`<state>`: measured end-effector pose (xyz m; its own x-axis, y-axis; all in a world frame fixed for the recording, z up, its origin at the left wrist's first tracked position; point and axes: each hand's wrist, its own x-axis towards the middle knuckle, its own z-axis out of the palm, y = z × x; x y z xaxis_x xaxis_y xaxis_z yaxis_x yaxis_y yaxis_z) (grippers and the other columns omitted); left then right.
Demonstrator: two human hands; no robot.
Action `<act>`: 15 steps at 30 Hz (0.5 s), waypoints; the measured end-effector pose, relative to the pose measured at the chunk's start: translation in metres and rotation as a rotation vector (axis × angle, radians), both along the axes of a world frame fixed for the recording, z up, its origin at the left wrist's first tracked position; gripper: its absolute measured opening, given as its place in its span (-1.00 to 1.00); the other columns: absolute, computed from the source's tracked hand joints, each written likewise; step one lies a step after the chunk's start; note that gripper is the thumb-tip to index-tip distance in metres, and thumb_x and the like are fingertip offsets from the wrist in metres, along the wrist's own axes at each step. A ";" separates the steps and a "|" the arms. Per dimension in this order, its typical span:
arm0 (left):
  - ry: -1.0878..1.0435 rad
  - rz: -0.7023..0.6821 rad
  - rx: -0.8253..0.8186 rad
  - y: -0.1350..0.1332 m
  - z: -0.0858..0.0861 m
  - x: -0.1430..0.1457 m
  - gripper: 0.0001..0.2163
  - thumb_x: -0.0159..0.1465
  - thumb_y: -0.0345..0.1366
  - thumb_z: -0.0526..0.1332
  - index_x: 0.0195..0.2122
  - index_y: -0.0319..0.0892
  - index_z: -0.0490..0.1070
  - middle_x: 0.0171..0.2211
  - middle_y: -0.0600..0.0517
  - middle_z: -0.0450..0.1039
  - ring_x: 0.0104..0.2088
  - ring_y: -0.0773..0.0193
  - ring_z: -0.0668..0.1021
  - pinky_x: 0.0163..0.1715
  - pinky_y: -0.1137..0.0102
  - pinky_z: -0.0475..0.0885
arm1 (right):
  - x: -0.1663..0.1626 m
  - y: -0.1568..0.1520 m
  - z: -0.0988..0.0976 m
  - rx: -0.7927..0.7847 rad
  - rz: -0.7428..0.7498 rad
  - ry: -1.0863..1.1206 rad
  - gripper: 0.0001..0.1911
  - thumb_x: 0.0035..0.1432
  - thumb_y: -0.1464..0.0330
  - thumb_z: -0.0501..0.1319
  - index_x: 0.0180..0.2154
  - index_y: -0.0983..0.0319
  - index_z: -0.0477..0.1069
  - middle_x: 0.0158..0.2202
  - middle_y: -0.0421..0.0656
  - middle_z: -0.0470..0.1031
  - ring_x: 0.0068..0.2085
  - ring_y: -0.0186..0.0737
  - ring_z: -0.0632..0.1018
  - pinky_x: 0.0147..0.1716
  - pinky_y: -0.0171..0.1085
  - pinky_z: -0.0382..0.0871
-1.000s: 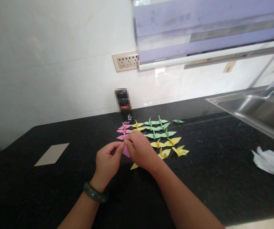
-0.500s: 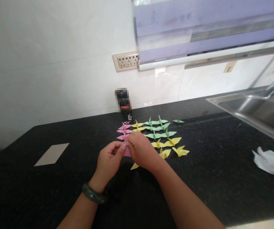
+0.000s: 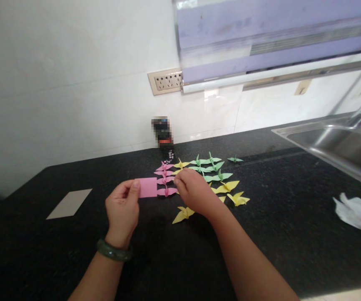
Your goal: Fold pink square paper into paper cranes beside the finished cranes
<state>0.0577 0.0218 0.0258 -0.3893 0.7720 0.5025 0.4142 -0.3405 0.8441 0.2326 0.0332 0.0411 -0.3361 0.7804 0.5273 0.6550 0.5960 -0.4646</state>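
Note:
My left hand (image 3: 124,205), with a dark green bangle (image 3: 114,251) on its wrist, pinches a flat pink sheet of paper (image 3: 148,187) by its left edge between thumb and fingers. To the right, my right hand (image 3: 195,190) is curled closed, apart from the sheet; nothing shows at its fingertips. Between the hands stands a column of pink paper cranes (image 3: 167,191). Rows of green paper cranes (image 3: 220,176) and yellow paper cranes (image 3: 238,199) lie beyond and beside my right hand, which hides some of them. Nearer me sits a yellow crane (image 3: 183,214).
A pale sheet (image 3: 69,204) lies on the black countertop (image 3: 280,234) at left. A lone green crane (image 3: 235,159) stands farther back. At right are a steel sink (image 3: 324,138) and a crumpled white bag (image 3: 357,215). A blurred dark object (image 3: 162,131) is by the wall.
My hands were together over the pink paper and have parted. The left moved left with the sheet, now in full view. My right hand shifted slightly right, uncovering the nearest pink crane.

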 end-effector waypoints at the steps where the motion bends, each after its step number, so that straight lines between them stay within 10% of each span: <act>1: -0.030 0.000 0.006 0.001 0.000 0.000 -0.85 0.09 -0.25 0.18 -0.48 -0.24 0.42 -0.55 0.09 0.40 -0.52 0.40 0.40 -0.49 0.53 0.32 | 0.000 0.000 0.000 -0.019 -0.036 0.064 -0.77 0.18 0.47 -0.03 -0.48 0.28 0.30 -0.48 -0.16 0.31 -0.38 -0.29 0.32 -0.37 -0.33 0.15; 6: 0.150 -0.263 -0.139 -0.007 0.001 0.012 -0.85 0.10 -0.27 0.17 -0.47 -0.24 0.44 -0.52 0.06 0.44 -0.48 0.36 0.44 -0.47 0.51 0.34 | -0.017 -0.007 0.000 -0.077 0.058 0.120 -0.76 0.19 0.34 0.02 -0.48 0.27 0.32 -0.48 -0.18 0.35 -0.41 -0.33 0.33 -0.42 -0.36 0.12; 15: 0.089 -0.077 -0.113 -0.003 -0.003 0.010 -0.81 0.12 -0.21 0.15 -0.45 -0.24 0.41 -0.56 0.09 0.40 -0.54 0.37 0.40 -0.54 0.52 0.31 | -0.010 -0.002 -0.004 -0.194 -0.059 0.309 -0.75 0.18 0.31 0.00 -0.47 0.26 0.30 -0.53 -0.24 0.30 -0.48 -0.36 0.30 -0.48 -0.37 0.09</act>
<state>0.0674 0.0183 0.0227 -0.2845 0.8516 0.4403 0.4655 -0.2787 0.8400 0.2227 0.0308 0.0374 -0.1355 0.8894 0.4367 0.4971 0.4423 -0.7465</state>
